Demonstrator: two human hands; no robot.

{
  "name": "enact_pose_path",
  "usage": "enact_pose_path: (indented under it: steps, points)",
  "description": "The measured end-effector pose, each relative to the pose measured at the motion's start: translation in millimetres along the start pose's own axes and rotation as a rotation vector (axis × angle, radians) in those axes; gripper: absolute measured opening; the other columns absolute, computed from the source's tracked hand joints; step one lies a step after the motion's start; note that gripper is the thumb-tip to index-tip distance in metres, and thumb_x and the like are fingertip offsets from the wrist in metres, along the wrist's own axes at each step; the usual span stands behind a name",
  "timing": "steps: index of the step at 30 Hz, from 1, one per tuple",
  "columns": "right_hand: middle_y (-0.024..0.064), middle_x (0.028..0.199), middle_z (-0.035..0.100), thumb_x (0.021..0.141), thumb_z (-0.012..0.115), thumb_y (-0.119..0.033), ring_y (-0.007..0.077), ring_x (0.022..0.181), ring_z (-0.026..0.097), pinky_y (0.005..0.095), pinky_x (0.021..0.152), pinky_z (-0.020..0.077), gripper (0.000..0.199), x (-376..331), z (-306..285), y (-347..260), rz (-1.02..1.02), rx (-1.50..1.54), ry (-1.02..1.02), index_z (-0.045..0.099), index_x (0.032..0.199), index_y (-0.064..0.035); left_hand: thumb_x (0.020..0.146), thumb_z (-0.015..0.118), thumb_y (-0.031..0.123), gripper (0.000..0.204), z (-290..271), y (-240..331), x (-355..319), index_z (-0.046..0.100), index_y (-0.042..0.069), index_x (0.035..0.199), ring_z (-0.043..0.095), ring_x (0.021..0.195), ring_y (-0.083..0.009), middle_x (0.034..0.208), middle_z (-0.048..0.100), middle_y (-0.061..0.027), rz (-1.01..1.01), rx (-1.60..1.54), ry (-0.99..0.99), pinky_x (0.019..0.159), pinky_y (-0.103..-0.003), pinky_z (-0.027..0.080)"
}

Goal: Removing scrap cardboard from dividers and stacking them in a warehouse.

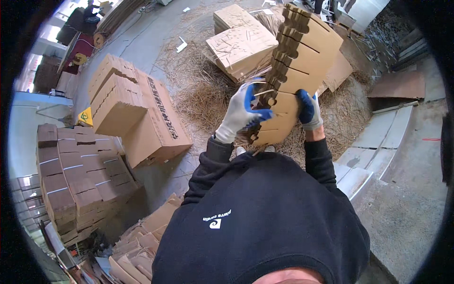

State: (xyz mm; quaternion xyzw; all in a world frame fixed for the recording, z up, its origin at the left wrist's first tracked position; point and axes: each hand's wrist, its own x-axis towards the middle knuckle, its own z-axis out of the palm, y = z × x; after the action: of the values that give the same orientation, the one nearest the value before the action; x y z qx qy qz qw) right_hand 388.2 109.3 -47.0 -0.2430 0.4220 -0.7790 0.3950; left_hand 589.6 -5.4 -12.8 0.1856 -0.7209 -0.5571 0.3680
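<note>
A stack of die-cut cardboard sheets (302, 66), with slots and a scalloped left edge, stands tilted in front of me. My right hand (309, 111), in a white glove with blue coating, grips the right side of this stack. On the other side, my left hand (242, 112) wears a matching glove. Its thumb and fingers are spread apart beside the scalloped edge. A few thin cardboard strips (266, 92) stick out by those fingers; whether they touch the glove is hard to tell.
Thin cardboard scraps (203, 106) cover the floor around my feet. Ahead lies another cardboard stack (241, 45) strewn with scraps. To the left are a large carton (156, 118) with sheets on it and a strapped pile of cardboard (80, 175). Pale panels (373, 146) lie right.
</note>
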Motion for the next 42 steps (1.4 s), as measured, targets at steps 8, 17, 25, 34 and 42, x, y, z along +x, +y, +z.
enact_pose_path:
  steps: [8, 17, 25, 34, 42]
  points:
    - [0.0045, 0.108, 0.066, 0.087, 0.069, -0.018, 0.0147, 0.095, 0.063, 0.0293, 0.085, 0.0517, 0.035, 2, 3, -2, 0.001, -0.180, -0.155, 0.060, 0.116, 0.0005, 0.094, 0.068, 0.017, 0.029, 30, 16, 3, 0.063, 0.003, 0.119, 0.060, 0.071, -0.0088, 0.081, 0.068, -0.0024, -0.079, 0.071, 0.244, 0.065, -0.023, 0.049]
    - [0.0086, 0.108, 0.068, 0.082, 0.071, -0.012, 0.0153, 0.097, 0.065, 0.0293, 0.087, 0.0528, 0.040, 2, -4, 5, -0.083, -0.182, -0.165, 0.060, 0.117, 0.0038, 0.101, 0.054, 0.037, 0.039, 16, 4, -2, 0.067, 0.001, 0.107, 0.050, 0.052, -0.0029, 0.069, 0.056, 0.0043, -0.305, -0.216, 0.225, 0.046, -0.020, 0.040]
    - [0.0066, 0.104, 0.068, 0.079, 0.074, -0.011, 0.0126, 0.093, 0.064, 0.0279, 0.084, 0.0524, 0.035, 3, -11, 17, -0.113, -0.377, -0.123, 0.063, 0.109, 0.0035, 0.093, 0.057, 0.012, 0.016, 7, -6, 8, 0.066, 0.002, 0.085, 0.060, 0.053, -0.0291, 0.061, 0.058, -0.0125, 0.226, 0.755, 0.369, 0.050, -0.037, 0.047]
    - [0.0045, 0.108, 0.067, 0.091, 0.068, -0.015, 0.0137, 0.095, 0.064, 0.0291, 0.085, 0.0530, 0.031, -3, -4, -6, -0.020, -0.199, -0.016, 0.062, 0.117, 0.0008, 0.097, 0.057, 0.018, 0.019, -49, 6, 4, 0.065, 0.001, 0.095, 0.067, 0.068, -0.0197, 0.084, 0.070, -0.0093, -0.203, 0.024, 0.722, 0.061, -0.033, 0.054]
    - [0.0036, 0.099, 0.068, 0.090, 0.069, -0.010, 0.0115, 0.086, 0.064, 0.0265, 0.077, 0.0538, 0.022, 4, 5, -10, -0.004, -0.059, 0.125, 0.065, 0.109, 0.0010, 0.096, 0.063, 0.038, 0.044, -10, 5, -10, 0.063, -0.001, 0.117, 0.068, 0.087, -0.0189, 0.101, 0.069, -0.0101, -0.057, 0.112, 0.145, 0.077, -0.031, 0.054]
